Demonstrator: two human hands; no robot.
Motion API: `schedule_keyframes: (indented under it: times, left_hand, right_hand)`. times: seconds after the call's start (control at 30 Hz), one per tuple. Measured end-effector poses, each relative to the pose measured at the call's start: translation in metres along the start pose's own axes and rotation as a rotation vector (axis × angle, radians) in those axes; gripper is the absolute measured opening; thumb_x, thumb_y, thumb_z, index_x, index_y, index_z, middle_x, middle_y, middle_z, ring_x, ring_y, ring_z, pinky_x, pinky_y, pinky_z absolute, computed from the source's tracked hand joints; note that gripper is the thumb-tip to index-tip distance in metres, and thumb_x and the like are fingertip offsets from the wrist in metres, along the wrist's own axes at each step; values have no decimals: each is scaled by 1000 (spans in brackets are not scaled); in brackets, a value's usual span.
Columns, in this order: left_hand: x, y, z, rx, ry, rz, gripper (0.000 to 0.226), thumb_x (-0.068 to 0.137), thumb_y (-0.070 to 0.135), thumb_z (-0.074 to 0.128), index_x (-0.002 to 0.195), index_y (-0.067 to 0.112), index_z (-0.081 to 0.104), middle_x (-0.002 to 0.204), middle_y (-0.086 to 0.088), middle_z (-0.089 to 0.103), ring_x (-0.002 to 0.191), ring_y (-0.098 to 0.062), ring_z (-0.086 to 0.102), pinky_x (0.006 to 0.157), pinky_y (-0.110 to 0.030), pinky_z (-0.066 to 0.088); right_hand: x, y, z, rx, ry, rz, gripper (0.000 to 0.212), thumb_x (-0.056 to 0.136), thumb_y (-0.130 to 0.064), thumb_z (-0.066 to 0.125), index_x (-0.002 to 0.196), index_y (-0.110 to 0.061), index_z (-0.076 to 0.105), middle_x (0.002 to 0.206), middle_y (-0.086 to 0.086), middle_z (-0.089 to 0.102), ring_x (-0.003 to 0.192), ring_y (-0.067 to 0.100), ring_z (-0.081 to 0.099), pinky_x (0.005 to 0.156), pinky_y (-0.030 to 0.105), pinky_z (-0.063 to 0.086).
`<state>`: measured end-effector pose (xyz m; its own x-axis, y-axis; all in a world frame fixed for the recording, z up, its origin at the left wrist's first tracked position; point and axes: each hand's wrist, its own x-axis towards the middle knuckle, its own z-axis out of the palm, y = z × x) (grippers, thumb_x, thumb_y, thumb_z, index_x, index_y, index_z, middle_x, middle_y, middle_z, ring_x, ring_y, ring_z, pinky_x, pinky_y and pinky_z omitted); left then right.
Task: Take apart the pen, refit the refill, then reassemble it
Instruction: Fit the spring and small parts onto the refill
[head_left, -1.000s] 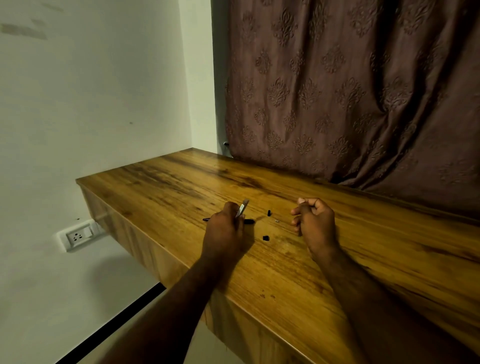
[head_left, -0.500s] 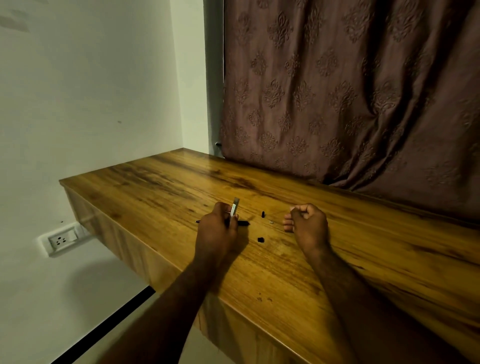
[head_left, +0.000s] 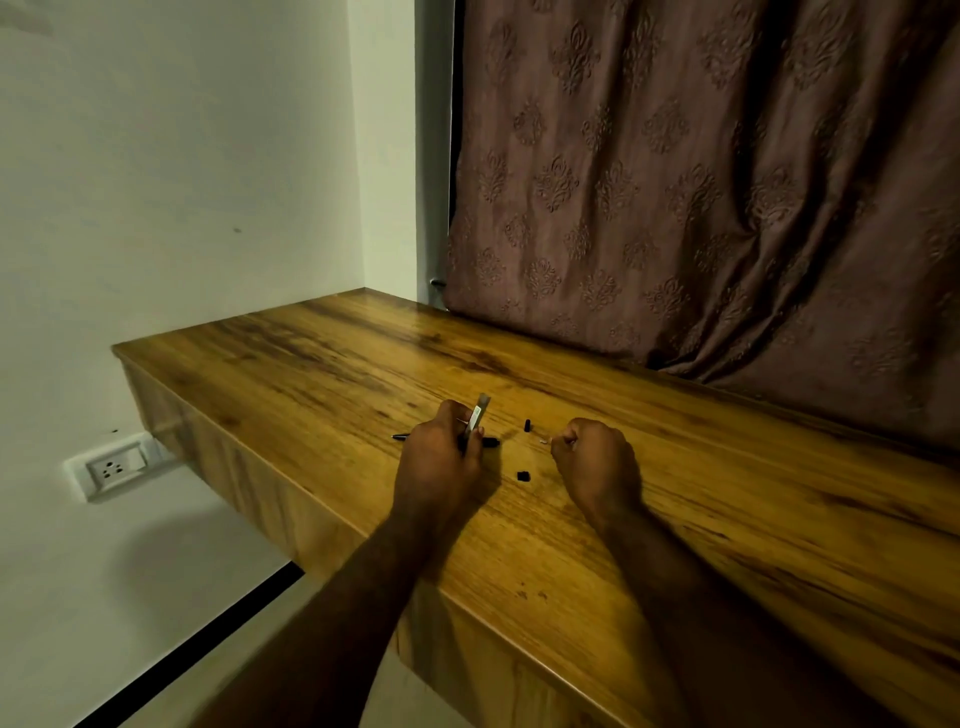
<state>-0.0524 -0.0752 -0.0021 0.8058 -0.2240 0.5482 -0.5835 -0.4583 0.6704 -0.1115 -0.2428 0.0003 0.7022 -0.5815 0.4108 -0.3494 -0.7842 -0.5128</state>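
My left hand (head_left: 441, 457) is closed around a grey pen barrel (head_left: 478, 415) that sticks up and to the right from my fingers. Under that hand a thin black pen part (head_left: 402, 437) lies flat on the wooden table (head_left: 311, 374), its ends showing on both sides of the hand. Two small black pieces lie between my hands, one farther back (head_left: 528, 425) and one nearer (head_left: 522, 475). My right hand (head_left: 597, 467) rests on the table as a fist, with a tiny pale piece (head_left: 544, 440) at its fingertips; whether it pinches that piece is unclear.
A dark patterned curtain (head_left: 701, 208) hangs behind the table. The table's left edge drops off beside a white wall with a socket plate (head_left: 117, 465). A few dark specks (head_left: 530, 595) mark the front edge of the table.
Both hands stay almost in place. The grey barrel in my left hand has tilted slightly more upright. The view itself has shifted a little.
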Motion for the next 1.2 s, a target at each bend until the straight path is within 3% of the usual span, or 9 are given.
schedule_keyframes:
  times: [0.17,0.33,0.43,0.6,0.77,0.93,1.2]
  left_hand:
    - [0,-1,1,-9,-9,-19,15,89,23,62,102,16,58,89,-2,71,76,-15,66,68,-33,55]
    - [0,-1,1,-13,-20,-25,14,89,23,62,101,18,58,88,1,70,72,-8,60,63,-23,47]
    - [0,0,1,-10,-25,-20,15,89,23,62,102,16,58,89,-1,70,74,-11,61,65,-27,50]
    - [0,1,0,-3,-35,-35,15,89,24,61,102,17,58,91,-3,70,79,-18,66,70,-36,57]
    - [0,1,0,-7,-42,-24,13,89,23,61,101,18,57,90,-1,70,75,-13,64,67,-31,54]
    - [0,1,-1,-5,-53,-27,16,89,24,61,103,17,58,92,-4,70,82,-19,67,73,-38,57]
    - [-2,1,0,-8,-45,-21,12,89,23,61,99,19,57,88,0,69,77,-15,65,70,-37,57]
  right_hand:
    - [-2,-2,2,-137,-52,-39,19,90,-35,57,80,-19,64,80,1,67,76,24,62,64,31,51]
    - [-3,-5,3,-199,-57,-41,20,89,-33,54,74,-20,56,81,3,65,77,26,60,60,29,40]
    - [-3,-4,3,-201,-62,-53,22,88,-32,54,69,-21,51,79,3,63,74,26,58,60,29,38]
    - [-3,-3,3,-200,-76,-81,18,88,-33,54,75,-21,58,80,2,65,75,25,60,60,29,40]
    - [-2,-2,4,-193,-77,-110,17,87,-33,54,80,-20,62,81,1,67,76,26,62,62,30,45]
    - [-2,-3,5,-188,-86,-116,17,86,-34,55,79,-21,62,79,1,67,75,25,62,63,32,49]
    - [-1,-2,6,-194,-77,-112,18,86,-35,57,80,-19,63,81,1,67,76,26,62,60,29,43]
